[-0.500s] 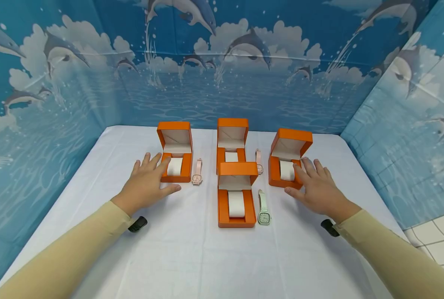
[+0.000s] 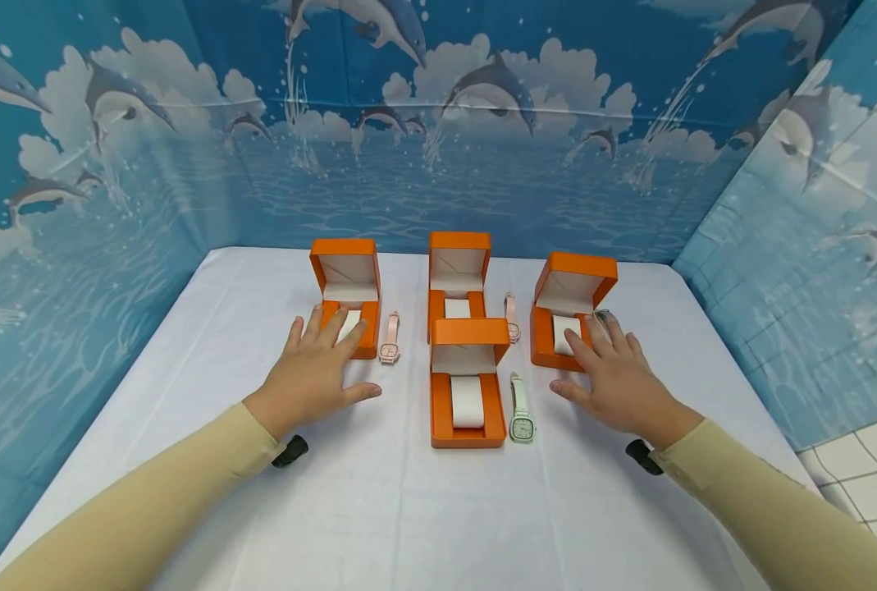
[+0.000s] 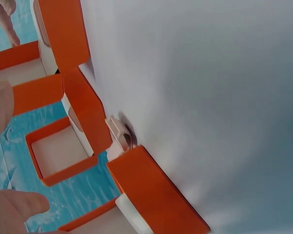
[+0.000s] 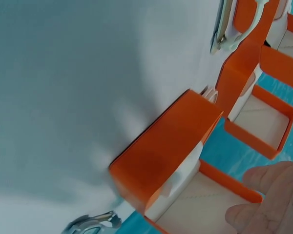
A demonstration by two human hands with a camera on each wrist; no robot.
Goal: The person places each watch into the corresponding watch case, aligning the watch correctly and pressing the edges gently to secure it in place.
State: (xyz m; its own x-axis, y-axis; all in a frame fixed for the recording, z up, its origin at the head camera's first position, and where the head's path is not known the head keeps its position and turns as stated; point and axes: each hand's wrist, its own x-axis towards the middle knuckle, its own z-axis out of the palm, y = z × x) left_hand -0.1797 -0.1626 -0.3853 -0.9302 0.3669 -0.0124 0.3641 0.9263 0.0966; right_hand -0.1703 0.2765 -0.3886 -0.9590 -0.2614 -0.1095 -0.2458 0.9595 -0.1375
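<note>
My left hand [image 2: 308,382], fingers spread and straight, is over the front of the left orange watch box [image 2: 345,246], partly hiding its white cushion. Beside that box lies a pink watch [image 2: 390,341]. My right hand [image 2: 623,382], also spread, overlaps the right orange watch box [image 2: 576,267] and holds nothing. Behind its fingertips shows a bit of a silvery watch [image 2: 603,314]; in the right wrist view this metallic watch [image 4: 93,223] lies beside the box. Between my hands, the front watch box [image 2: 468,439] stands with its lid raised, next to a mint-green watch [image 2: 522,414].
Another open watch box [image 2: 459,240] stands behind the front one, with a second pink watch [image 2: 511,318] at its right. Everything is on a white-clothed table [image 2: 408,525]. A dolphin-print curtain [image 2: 320,189] rises along the back and sides.
My left hand has shifted right, covering more of the left box. My right hand has moved slightly left. The boxes and watches stay in place.
</note>
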